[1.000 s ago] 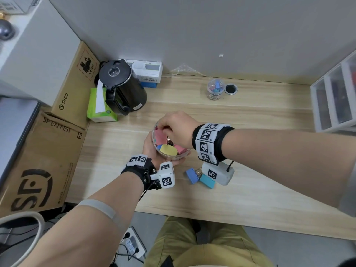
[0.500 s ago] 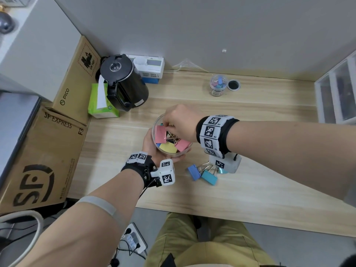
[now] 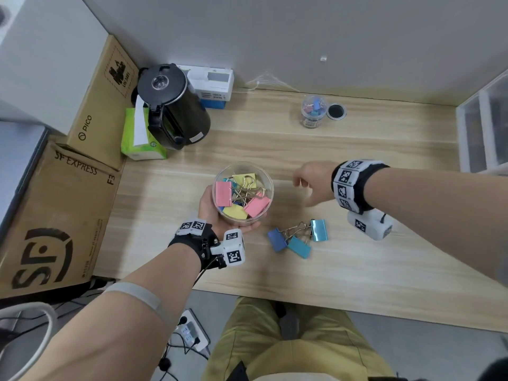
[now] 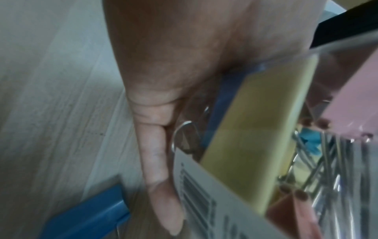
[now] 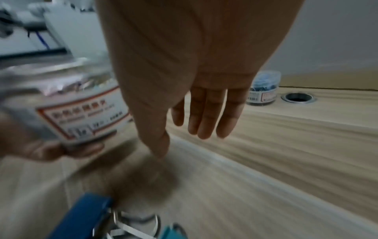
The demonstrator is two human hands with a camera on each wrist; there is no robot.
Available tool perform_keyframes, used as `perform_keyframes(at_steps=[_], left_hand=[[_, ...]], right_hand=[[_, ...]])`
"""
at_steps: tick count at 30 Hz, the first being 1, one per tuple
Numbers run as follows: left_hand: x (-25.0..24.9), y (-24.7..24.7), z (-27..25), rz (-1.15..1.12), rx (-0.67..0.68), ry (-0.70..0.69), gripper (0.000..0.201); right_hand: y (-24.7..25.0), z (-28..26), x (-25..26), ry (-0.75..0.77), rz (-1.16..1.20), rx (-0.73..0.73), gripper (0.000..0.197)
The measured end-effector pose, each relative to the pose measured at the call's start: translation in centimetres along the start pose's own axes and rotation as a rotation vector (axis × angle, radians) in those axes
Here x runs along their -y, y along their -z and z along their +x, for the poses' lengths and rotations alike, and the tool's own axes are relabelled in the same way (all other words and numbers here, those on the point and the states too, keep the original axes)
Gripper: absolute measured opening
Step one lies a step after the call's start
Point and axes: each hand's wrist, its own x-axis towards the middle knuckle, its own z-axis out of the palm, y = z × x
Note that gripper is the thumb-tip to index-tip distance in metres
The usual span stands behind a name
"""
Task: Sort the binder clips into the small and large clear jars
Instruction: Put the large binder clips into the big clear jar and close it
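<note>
My left hand (image 3: 210, 209) grips the large clear jar (image 3: 270, 188) from below, just above the desk's middle. Pink, yellow and blue large binder clips (image 3: 257, 206) lie inside it. In the left wrist view a finger (image 4: 157, 163) lies along the jar's labelled wall (image 4: 206, 198). My right hand (image 3: 306, 185) hovers to the right of the jar, fingers (image 5: 204, 122) straight and holding nothing. Three blue large clips (image 3: 298, 239) lie on the desk in front of the jar. The small clear jar (image 3: 313, 112) with small clips stands at the back.
A black kettle (image 3: 174, 105), a green tissue pack (image 3: 137, 138) and cardboard boxes (image 3: 55, 210) fill the left side. A round cable hole (image 3: 336, 111) sits beside the small jar. Clear plastic drawers (image 3: 483, 127) stand at the right edge of the wooden desk (image 3: 384, 265).
My right hand has pulled out of the large jar and moved right, leaving a pink clip inside. The left hand still holds the jar.
</note>
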Motion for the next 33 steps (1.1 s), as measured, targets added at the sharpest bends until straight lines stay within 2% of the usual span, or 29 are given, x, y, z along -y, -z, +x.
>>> perform_keyframes(at_steps=[2, 7, 11, 16, 20, 33], left_hand=[[0.2, 0.0, 0.4, 0.003, -0.019, -0.005, 0.099], [0.8, 0.5, 1.3, -0.003, -0.052, 0.018, 0.099], [1.0, 0.3, 1.4, 0.015, -0.064, 0.019, 0.097], [0.7, -0.6, 1.4, 0.003, -0.033, 0.023, 0.087], [0.5, -0.5, 2.0, 0.034, -0.013, 0.036, 0.096], [-0.1, -0.8, 2.7, 0.047, 0.013, 0.052, 0.097]], right_hand=[[-2.1, -0.2, -0.1, 0.021, -0.033, 0.061, 0.058], [-7.0, -0.2, 0.4, 0.148, -0.135, 0.095, 0.085], [-9.9, -0.3, 0.6, 0.222, -0.180, 0.015, 0.068], [-10.3, -0.2, 0.6, 0.179, -0.172, -0.038, 0.059], [-10.3, -0.1, 0.7, 0.136, -0.171, -0.082, 0.034], [-9.1, 0.7, 0.6, 0.094, -0.152, 0.027, 0.025]])
